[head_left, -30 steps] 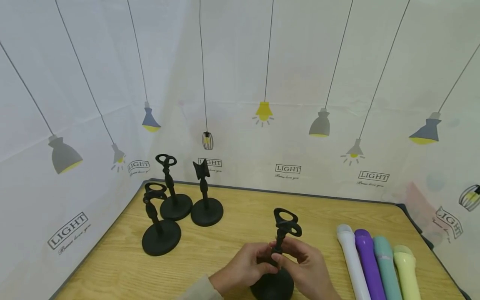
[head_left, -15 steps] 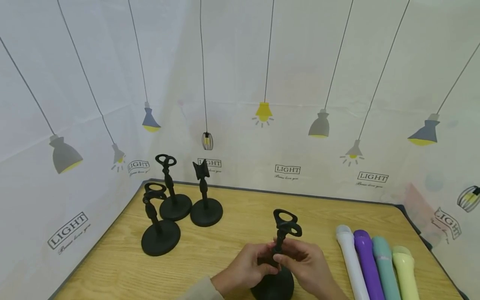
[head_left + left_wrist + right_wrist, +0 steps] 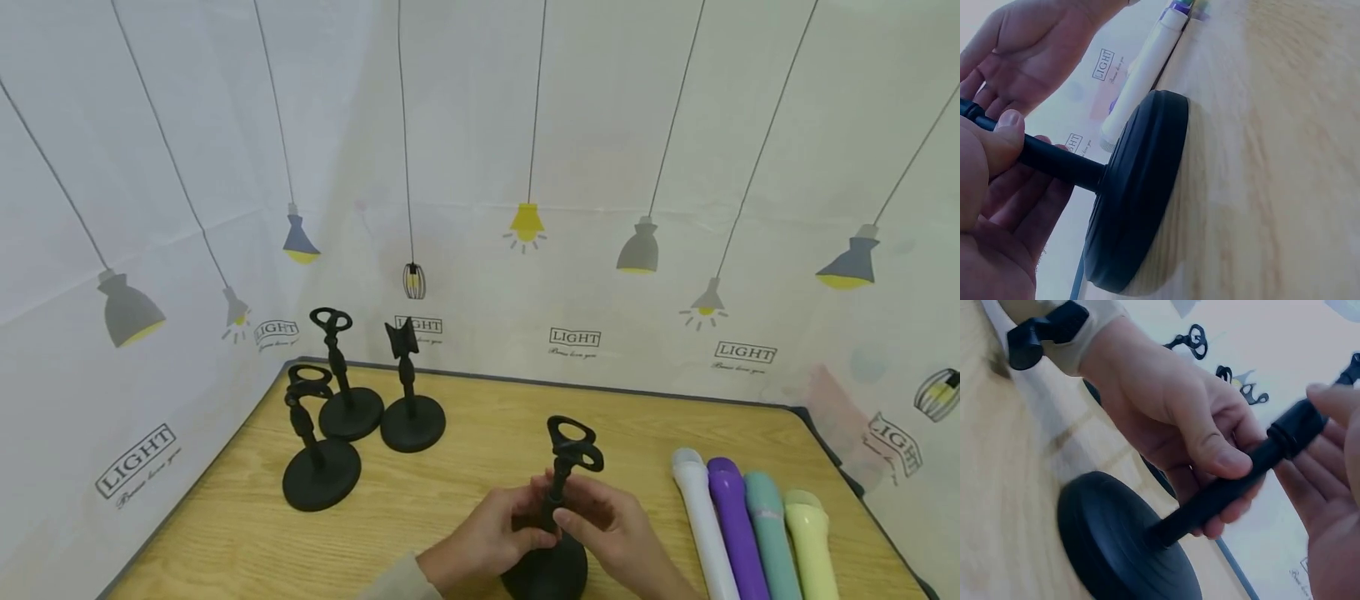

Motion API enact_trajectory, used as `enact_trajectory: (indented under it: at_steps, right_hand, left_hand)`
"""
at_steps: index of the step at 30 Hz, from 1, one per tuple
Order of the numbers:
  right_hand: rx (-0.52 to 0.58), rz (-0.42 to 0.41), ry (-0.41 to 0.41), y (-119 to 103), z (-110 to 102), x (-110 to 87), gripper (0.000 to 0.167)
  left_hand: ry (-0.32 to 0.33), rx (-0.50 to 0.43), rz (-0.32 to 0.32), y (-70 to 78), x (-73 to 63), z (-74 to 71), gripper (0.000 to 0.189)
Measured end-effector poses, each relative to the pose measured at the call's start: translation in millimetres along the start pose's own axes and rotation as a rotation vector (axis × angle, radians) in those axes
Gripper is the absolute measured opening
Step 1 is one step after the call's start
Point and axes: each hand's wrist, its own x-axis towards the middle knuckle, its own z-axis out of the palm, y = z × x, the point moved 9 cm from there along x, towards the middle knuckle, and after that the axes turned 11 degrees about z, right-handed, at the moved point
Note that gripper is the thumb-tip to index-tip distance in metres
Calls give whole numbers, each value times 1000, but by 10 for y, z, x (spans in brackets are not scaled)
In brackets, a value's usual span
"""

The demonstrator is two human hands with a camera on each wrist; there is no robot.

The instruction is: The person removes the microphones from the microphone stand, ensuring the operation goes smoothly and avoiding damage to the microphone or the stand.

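A black desktop microphone stand (image 3: 547, 573) stands upright on its round base before me, its ring-shaped clip (image 3: 573, 443) on top. My left hand (image 3: 487, 533) grips its pole, the thumb lying along the shaft in the right wrist view. Higher up, my right hand (image 3: 621, 533) has its thumb and fingers around the collar (image 3: 1297, 428) of the pole. Both hands partly hide the pole in the head view. In the left wrist view the base (image 3: 1141, 194) rests on the wooden table.
Three similar black stands (image 3: 322, 475) are grouped at the back left. To the right lie a white microphone (image 3: 705, 517), a purple one (image 3: 737, 525), a teal one (image 3: 772, 533) and a pale yellow one (image 3: 812, 542). A lamp-printed white sheet (image 3: 480, 150) surrounds the table (image 3: 225, 542).
My right thumb has shifted slightly to the right along the collar, showing more of the pole. The left hand, the stand's base and the microphones stay in place.
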Motion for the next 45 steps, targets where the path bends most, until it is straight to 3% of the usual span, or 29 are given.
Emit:
enact_trajectory:
  at_steps: [5,8,13,16,20,23,26,28,31,36,45]
  right_hand:
    - [-25,112,210,-25,-1,-42,35]
    - [-13,162,310,-58,37,-74,33]
    - [-6,243,399,-37,55,-90,25]
    - [-11,276,351,0,42,-77,26]
    - [-21,260,192,21,46,-47,36]
    - [-46,181,95,-8,41,-31,40]
    - [-86,70,59,-54,7,-32,37]
    - [-122,14,65,-69,-36,-43,34]
    - [-155,0,118,-47,-135,-64,28]
    - [-174,19,203,-9,-272,-91,22]
    - [-125,98,196,56,-312,-89,20]
  left_hand:
    - [1,-17,-24,-21,-27,-26,18]
    - [4,-30,-40,-38,-35,-41,23]
    - [6,-11,-24,-40,-21,-28,36]
    - [6,1,-12,-32,-8,-13,39]
    - [10,-16,-27,-34,1,-7,38]
    - [11,-27,-29,-36,4,-2,34]
    - [10,-39,-28,-35,1,8,28]
    - [13,-46,-34,-38,-6,11,21]
    - [27,-57,-58,-53,-19,3,12]
    - [38,-66,-82,-61,-35,-9,9]
    - [32,-65,-76,-52,-43,-43,11]
